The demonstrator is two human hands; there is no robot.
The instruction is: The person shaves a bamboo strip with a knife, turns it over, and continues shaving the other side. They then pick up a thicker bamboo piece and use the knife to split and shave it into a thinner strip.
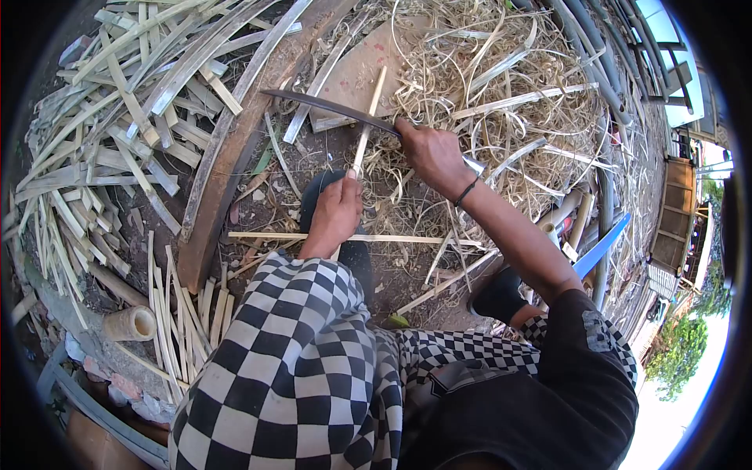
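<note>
My left hand [337, 210] is closed around a narrow bamboo strip [363, 146], with the thumb lying along it; the strip's far end points up and away from me. In my right hand [435, 158] is a long, slightly curved knife [329, 104], its handle mostly hidden by the fingers. The dark blade crosses over the strip, a little beyond my left hand. Under the left hand is a dark shoe [315, 196]. Another thin bamboo strip [407, 238] lies crosswise on the ground, partly behind my left wrist.
Split bamboo pieces [102, 149] are piled at the left beside a long wooden beam [227, 172]. Curly shavings [486, 94] cover the ground at upper right, next to a flat board [356, 78]. A cut bamboo tube [131, 323] lies lower left; a long blue object [601, 246] is at right.
</note>
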